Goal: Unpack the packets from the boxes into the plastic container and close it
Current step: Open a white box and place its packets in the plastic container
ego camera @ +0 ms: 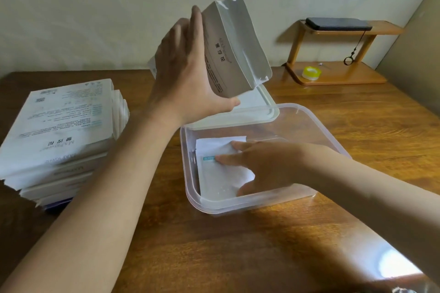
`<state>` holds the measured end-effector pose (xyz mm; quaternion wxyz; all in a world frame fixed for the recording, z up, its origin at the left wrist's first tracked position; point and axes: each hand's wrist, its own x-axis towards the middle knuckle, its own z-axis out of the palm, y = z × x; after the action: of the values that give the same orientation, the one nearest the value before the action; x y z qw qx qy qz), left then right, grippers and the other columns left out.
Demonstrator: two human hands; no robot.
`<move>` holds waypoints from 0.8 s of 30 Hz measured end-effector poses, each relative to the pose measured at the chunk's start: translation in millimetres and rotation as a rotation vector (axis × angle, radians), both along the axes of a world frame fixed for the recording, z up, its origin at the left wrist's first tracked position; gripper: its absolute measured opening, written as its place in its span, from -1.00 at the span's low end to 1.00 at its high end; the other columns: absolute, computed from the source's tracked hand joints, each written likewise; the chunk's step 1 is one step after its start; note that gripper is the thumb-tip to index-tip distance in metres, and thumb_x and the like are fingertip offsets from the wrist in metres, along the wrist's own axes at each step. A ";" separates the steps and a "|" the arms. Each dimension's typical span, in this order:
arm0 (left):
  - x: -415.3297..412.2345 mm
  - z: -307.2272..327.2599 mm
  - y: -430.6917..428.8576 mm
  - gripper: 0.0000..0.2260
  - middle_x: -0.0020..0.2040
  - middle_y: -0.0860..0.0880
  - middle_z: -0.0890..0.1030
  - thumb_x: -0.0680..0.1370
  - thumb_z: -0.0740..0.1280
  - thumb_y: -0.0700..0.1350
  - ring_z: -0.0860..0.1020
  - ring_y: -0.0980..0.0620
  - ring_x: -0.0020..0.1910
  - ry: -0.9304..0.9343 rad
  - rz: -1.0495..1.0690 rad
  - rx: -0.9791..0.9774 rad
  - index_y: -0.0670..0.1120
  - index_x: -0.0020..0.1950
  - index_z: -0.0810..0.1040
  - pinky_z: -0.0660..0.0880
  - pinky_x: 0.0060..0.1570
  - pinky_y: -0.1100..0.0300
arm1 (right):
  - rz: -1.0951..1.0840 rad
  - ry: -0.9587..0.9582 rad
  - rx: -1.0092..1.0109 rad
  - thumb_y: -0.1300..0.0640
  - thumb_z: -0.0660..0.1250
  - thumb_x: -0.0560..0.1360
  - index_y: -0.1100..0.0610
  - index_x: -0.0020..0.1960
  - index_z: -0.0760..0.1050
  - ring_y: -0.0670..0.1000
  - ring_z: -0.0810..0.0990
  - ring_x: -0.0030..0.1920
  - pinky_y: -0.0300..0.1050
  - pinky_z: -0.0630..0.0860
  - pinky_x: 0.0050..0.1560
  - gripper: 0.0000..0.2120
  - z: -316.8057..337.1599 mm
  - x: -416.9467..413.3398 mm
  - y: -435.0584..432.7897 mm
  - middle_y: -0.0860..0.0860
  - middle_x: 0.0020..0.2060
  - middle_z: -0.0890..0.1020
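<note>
The wooden table [250, 257] carries a clear plastic container [238, 207], open at the top. Inside it, against its left wall, lie white packets [219, 182]. The right hand [266, 166] reaches into the container from its right side and rests on these packets, its fingers [225, 159] stretched out flat over them and the thumb at their near edge; whether the thumb hooks under them cannot be told.

Left of the container, apart from it, stands a stack of white boxes [59, 131]. The container's white lid [259, 104] lies just behind it, touching its far rim.

Above the lid and the container's far left corner, the left hand [185, 74] grips one white box [233, 50] in the air, fingers along its upper end and thumb under its lower end. The box is tilted, its torn flap open.

Farther behind the container, to the right, a wooden shelf [333, 77] holds a roll of tape [312, 72] below and a dark phone [338, 24] on top.
</note>
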<state>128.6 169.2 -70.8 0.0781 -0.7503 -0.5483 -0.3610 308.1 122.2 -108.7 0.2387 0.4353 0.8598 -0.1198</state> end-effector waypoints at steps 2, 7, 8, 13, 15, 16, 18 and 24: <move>2.8 -2.4 0.1 0.29 0.49 -0.26 0.25 0.17 0.56 0.34 0.23 -0.23 0.46 0.049 0.007 0.035 -0.26 0.62 -0.02 0.18 0.45 -0.14 | 0.015 0.004 0.003 -0.26 0.27 0.57 -0.29 0.60 -0.10 0.13 0.10 0.60 0.10 0.15 0.53 -0.24 0.1 -0.9 0.8 -0.02 0.64 -0.05; 11.0 -15.8 4.1 0.26 0.46 -0.31 0.30 0.17 0.56 0.33 0.28 -0.28 0.44 0.109 0.036 0.109 -0.30 0.60 0.06 0.22 0.44 -0.22 | 0.046 0.000 0.000 -0.25 0.27 0.58 -0.34 0.57 -0.11 0.15 0.07 0.60 0.18 0.13 0.53 -0.27 -0.7 -1.4 -0.4 -0.05 0.64 -0.07; 12.4 -18.6 5.0 0.24 0.46 -0.32 0.31 0.18 0.54 0.33 0.28 -0.29 0.45 0.113 0.037 0.117 -0.30 0.60 0.07 0.24 0.44 -0.24 | 0.054 0.001 0.000 -0.25 0.26 0.57 -0.35 0.57 -0.11 0.16 0.07 0.60 0.19 0.13 0.53 -0.27 -0.8 -1.8 -0.9 -0.05 0.64 -0.07; 12.5 -25.7 7.3 0.23 0.47 -0.32 0.31 0.19 0.55 0.33 0.28 -0.28 0.45 0.111 0.043 0.127 -0.31 0.59 0.10 0.24 0.44 -0.22 | 0.049 -0.006 -0.024 -0.27 0.25 0.57 -0.34 0.57 -0.13 0.20 0.02 0.61 0.24 0.13 0.55 -0.26 -2.1 -3.7 -2.3 -0.04 0.64 -0.10; 9.5 -20.7 7.0 0.23 0.47 -0.33 0.31 0.19 0.56 0.32 0.28 -0.29 0.46 0.119 0.047 0.148 -0.32 0.59 0.09 0.22 0.45 -0.20 | 0.039 -0.010 -0.021 -0.26 0.24 0.58 -0.31 0.59 -0.13 0.22 0.05 0.60 0.21 0.13 0.53 -0.26 -0.7 -6.8 -3.0 -0.03 0.64 -0.08; 8.0 -16.1 5.8 0.24 0.48 -0.33 0.29 0.19 0.56 0.32 0.26 -0.29 0.47 0.116 0.048 0.159 -0.32 0.60 0.08 0.20 0.46 -0.19 | 0.038 -0.007 -0.014 -0.25 0.24 0.59 -0.29 0.60 -0.12 0.22 0.08 0.59 0.17 0.14 0.53 -0.27 0.4 -8.9 -3.6 -0.02 0.64 -0.06; 7.0 -6.0 1.5 0.25 0.51 -0.32 0.26 0.19 0.55 0.34 0.23 -0.29 0.50 0.105 0.047 0.175 -0.31 0.61 0.05 0.15 0.48 -0.19 | 0.033 -0.006 -0.006 -0.19 0.24 0.61 -0.23 0.62 -0.10 0.22 0.13 0.57 0.11 0.15 0.52 -0.29 2.1 -13.1 -5.1 0.00 0.63 0.00; 14.5 -9.8 -2.3 0.16 0.50 -0.36 0.27 0.26 0.43 0.36 0.23 -0.33 0.50 0.225 0.036 0.202 -0.27 0.61 0.04 0.19 0.44 -0.33 | -0.071 0.219 0.000 -0.16 0.34 0.57 -0.06 0.63 0.03 0.03 0.23 0.55 -0.01 0.22 0.50 -0.24 15.4 -17.3 -4.5 -0.08 0.59 0.20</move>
<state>143.1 167.0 -80.6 0.2207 -0.7643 -0.5103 -0.3267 290.8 117.7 -93.3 0.1391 0.4499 0.8646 -0.1751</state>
